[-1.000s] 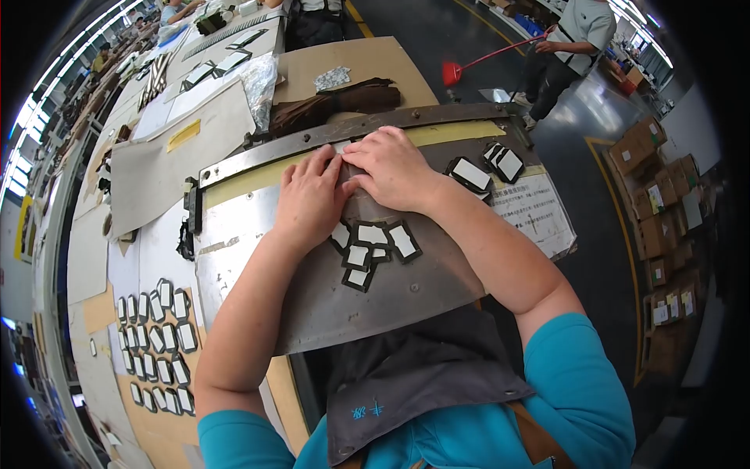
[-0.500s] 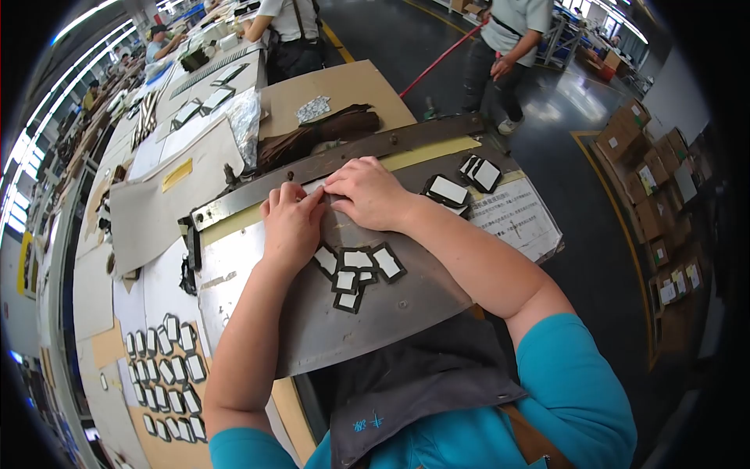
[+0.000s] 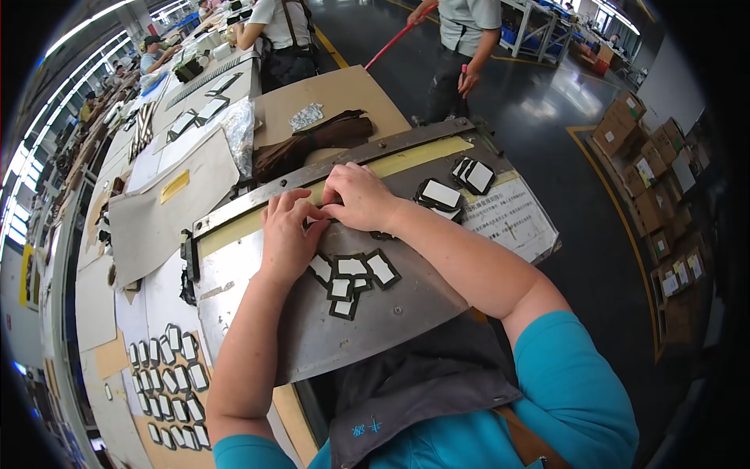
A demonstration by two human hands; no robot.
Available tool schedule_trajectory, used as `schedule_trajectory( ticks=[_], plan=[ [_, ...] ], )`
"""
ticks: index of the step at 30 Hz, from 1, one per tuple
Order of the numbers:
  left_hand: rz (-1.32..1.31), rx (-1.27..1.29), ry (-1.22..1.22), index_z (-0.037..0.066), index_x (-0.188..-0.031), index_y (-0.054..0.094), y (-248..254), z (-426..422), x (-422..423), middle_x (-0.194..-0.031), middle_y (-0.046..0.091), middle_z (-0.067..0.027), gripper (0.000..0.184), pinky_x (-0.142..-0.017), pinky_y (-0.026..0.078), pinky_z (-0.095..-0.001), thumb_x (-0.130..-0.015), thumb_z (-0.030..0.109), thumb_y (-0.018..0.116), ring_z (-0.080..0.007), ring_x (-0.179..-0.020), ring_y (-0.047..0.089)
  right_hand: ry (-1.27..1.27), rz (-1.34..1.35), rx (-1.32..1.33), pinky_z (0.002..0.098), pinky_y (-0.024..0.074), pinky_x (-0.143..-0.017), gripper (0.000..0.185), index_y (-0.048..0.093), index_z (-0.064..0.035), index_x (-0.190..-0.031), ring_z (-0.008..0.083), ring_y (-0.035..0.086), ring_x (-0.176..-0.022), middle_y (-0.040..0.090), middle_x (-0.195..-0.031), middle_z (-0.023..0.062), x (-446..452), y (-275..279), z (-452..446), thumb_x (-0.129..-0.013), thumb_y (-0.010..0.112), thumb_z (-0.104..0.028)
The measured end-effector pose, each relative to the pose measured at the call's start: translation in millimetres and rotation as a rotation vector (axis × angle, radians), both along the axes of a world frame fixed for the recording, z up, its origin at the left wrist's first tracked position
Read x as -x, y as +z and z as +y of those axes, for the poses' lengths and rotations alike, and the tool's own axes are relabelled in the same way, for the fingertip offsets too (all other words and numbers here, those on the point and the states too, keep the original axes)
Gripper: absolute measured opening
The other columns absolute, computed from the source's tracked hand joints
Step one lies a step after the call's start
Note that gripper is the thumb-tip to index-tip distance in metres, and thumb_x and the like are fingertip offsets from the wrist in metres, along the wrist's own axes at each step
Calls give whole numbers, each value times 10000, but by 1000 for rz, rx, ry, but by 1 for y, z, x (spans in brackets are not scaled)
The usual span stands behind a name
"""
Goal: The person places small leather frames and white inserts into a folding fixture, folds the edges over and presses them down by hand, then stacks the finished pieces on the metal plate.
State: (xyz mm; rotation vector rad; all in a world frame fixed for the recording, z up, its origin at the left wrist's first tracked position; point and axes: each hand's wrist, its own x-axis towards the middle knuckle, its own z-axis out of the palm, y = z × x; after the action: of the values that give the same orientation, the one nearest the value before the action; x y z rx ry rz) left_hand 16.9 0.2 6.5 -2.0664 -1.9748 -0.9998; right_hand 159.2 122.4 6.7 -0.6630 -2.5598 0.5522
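My left hand and my right hand meet above a metal plate, just in front of its raised metal bar. Fingers of both are curled in a pinch around a small dark-edged piece, mostly hidden by them. Nearer my body, several white panels with black borders lie overlapped in a loose group on the plate. To the right, beyond my right forearm, sit small stacks of similar panels.
Rows of bordered panels cover a board at the lower left. Behind the bar lies a bundle of brown strips. A printed sheet lies at the plate's right. Cartons stand at far right; a person holds a red pole nearby.
Both hands have drawn slightly back from the bar, with fingers now pinching the dark-edged piece between them. The person with the red pole has shifted left in view. The view has tilted slightly.
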Motion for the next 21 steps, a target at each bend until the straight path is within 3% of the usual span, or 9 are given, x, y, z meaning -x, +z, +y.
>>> schedule_trajectory(
  ticks=[5, 7, 8, 10, 11, 12, 14, 15, 21],
  plan=[
    [-82, -1, 34, 98, -923, 656, 6, 0, -6, -1059, 639, -75, 234, -952, 377, -410, -724, 116, 779, -284, -1057, 551, 63, 59, 149, 390, 481, -855, 180, 671, -95, -859, 258, 637, -920, 676, -889, 87, -4, 7, 0, -760, 726, -234],
    [-125, 48, 29, 91, -946, 655, 8, -1, -5, -929, 665, -68, 250, -962, 368, -409, -725, 106, 773, -276, -961, 598, 132, 169, 341, 373, 519, -732, 229, 653, -61, -857, 265, 665, -780, 689, -812, 98, -5, 10, -3, -747, 759, -231],
    [-123, 47, 26, 91, -946, 655, 8, -1, -3, -929, 665, -68, 250, -962, 368, -409, -725, 106, 773, -276, -961, 598, 130, 171, 340, 373, 519, -732, 229, 653, -61, -857, 265, 665, -780, 689, -812, 98, -6, 13, -3, -747, 759, -231],
    [-83, -49, -46, 69, -988, 646, 6, -1, 2, -823, 666, -82, 286, -912, 409, -403, -727, 86, 760, -288, -829, 622, 185, 187, 309, 272, 489, -637, 236, 625, -36, -888, 119, 599, -677, 653, -761, 41, -10, 20, -4, -810, 776, -199],
    [-216, -31, -71, 43, -995, 637, 2, 1, 6, -792, 661, -59, 211, -797, 471, -348, -803, 64, 722, -211, -782, 634, 183, 187, 308, 272, 489, -637, 236, 625, -36, -888, 119, 599, -677, 653, -761, 41, -11, 18, -2, -810, 776, -199],
    [-216, -32, -72, 43, -995, 637, 4, 0, 4, -792, 661, -59, 211, -797, 471, -348, -803, 64, 722, -211, -782, 634, 235, 219, 417, 259, 490, -650, 212, 628, -32, -894, 102, 596, -689, 655, -769, 29, -11, 17, 2, -827, 765, -179],
    [-984, 126, -112, 23, -977, 624, 10, -3, 1, -822, 651, -25, 90, -701, 494, -272, -898, 50, 658, -123, -794, 628, 287, 251, 526, 247, 490, -664, 188, 630, -28, -899, 84, 592, -701, 657, -776, 16, -12, 16, 8, -843, 754, -159],
    [-1048, 167, -206, 11, -1016, 588, 13, -3, 1, -868, 629, -8, 68, -702, 497, -231, -960, 51, 592, -87, -830, 613, 281, 259, 556, 241, 493, -680, 170, 630, -23, -907, 79, 597, -716, 662, -793, 12, -12, 19, 8, -851, 745, -134],
    [-1143, 307, -287, 10, -1091, 515, 21, -6, -9, -882, 614, -47, 151, -699, 493, -244, -990, 111, 564, -116, -804, 607, 348, 342, 825, 234, 495, -709, 155, 625, -2, -931, 77, 612, -765, 681, -859, 24, -13, 23, 2, -857, 731, -88]
  ],
)
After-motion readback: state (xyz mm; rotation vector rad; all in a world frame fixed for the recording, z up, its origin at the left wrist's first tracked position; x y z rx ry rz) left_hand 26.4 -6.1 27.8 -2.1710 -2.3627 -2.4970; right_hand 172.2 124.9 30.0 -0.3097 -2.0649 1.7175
